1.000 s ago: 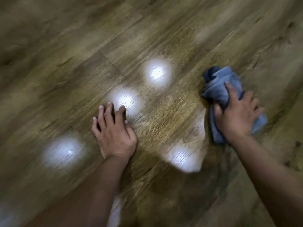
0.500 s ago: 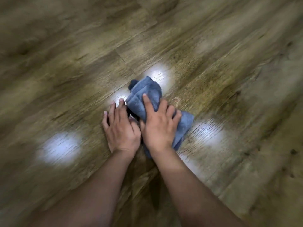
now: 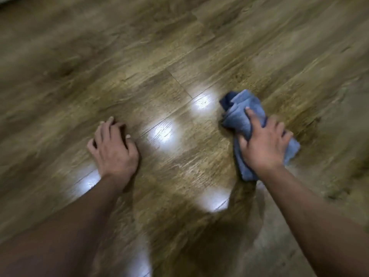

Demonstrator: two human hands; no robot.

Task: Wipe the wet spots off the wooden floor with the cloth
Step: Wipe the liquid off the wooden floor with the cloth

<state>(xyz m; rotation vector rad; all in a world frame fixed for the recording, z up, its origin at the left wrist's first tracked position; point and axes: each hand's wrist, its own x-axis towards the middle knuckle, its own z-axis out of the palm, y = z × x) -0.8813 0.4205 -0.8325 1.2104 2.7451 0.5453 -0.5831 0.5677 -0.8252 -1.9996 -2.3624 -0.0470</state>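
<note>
My right hand (image 3: 263, 144) is down on the blue cloth (image 3: 244, 116) at the right of centre in the frame, palm pressing it flat to the wooden floor (image 3: 139, 56), index finger stretched forward along the top of the bundle, the other fingers spread and curved over its right side, thumb tucked at the lower left edge. The cloth is bunched and crumpled, a darker fold poking out at its upper left end, a paler flap sticking out to the right past my knuckles and another strip showing below my wrist. My left hand (image 3: 113, 148) is at the left of centre, planted on the bare boards with nothing in it, heel down, fingers bent at the knuckles so the tips prop on the wood. Between my two hands there are bright white glares on the floor (image 3: 161, 134), one just right of my left hand, a smaller one (image 3: 202, 100) just left of the cloth's upper end; I cannot tell whether these are wet or only lamp reflections. Another glare (image 3: 85, 183) lies beside my left wrist, one more (image 3: 214, 200) at lower centre. Everything is smeared with motion blur, the plank seams running diagonally from lower left to upper right.
</note>
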